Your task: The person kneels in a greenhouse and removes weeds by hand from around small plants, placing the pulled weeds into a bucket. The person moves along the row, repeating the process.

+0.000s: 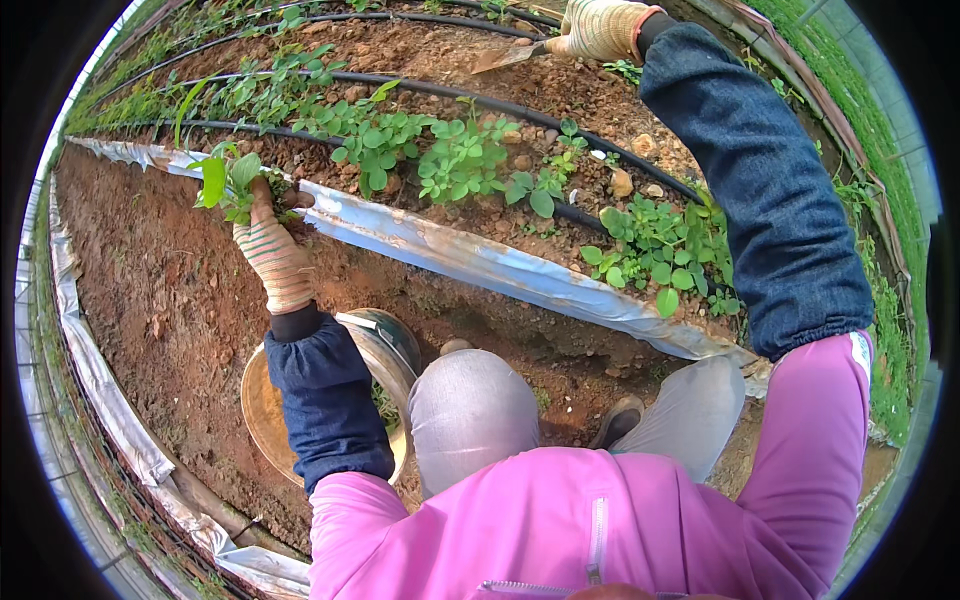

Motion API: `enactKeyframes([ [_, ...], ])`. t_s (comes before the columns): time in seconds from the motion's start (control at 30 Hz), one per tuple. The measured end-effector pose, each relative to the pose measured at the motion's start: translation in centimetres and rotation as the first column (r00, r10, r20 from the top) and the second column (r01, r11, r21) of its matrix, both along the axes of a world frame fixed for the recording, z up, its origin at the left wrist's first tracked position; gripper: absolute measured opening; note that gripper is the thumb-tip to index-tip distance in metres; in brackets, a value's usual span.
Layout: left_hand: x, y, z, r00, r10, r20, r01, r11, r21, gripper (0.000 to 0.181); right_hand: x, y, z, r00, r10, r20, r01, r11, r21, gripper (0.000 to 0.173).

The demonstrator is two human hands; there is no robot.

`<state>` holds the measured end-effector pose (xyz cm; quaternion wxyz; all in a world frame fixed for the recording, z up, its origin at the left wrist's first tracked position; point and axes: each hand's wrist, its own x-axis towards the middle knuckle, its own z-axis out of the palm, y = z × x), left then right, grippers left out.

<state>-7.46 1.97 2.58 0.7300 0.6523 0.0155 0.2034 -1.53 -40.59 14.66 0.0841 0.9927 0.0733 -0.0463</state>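
My left hand (271, 251), in a striped knit glove, grips a bunch of uprooted green plants (231, 184) above the plastic-sheet edging of the bed. At the top of the view my right hand (604, 30), gloved alike, is closed around the handle of a trowel (510, 57). Its rusty metal blade points left, low over the bare reddish soil (442, 56). Below my left forearm stands a round bucket (259, 405) with some greenery inside, partly hidden by my sleeve. Low leafy plants (465, 157) grow in the bed between my hands.
Black drip-irrigation hoses (480, 96) run along the raised bed. Blue-white plastic sheeting (480, 259) borders it, dividing it from the dirt path (150, 300) by my knees. More white sheeting (112, 390) lines the path's left side. Stones (621, 182) lie among the plants.
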Motion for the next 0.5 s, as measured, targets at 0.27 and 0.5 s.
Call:
enactKeyframes([
  [0.27, -4.4, 10.2, -3.9, 0.945, 0.113, 0.307, -0.324, 0.197, 0.925, 0.08, -20.7, -6.9, 13.9, 0.966, -0.146, 0.214, 0.134, 0.988, 0.07, 0.053],
  [0.5, -14.3, 19.5, -3.3, 0.888, 0.292, -0.356, 0.037, 0.726, 0.687, 0.083, -42.6, -12.0, 10.9, 0.837, -0.525, 0.153, 0.332, 0.711, 0.62, 0.053],
])
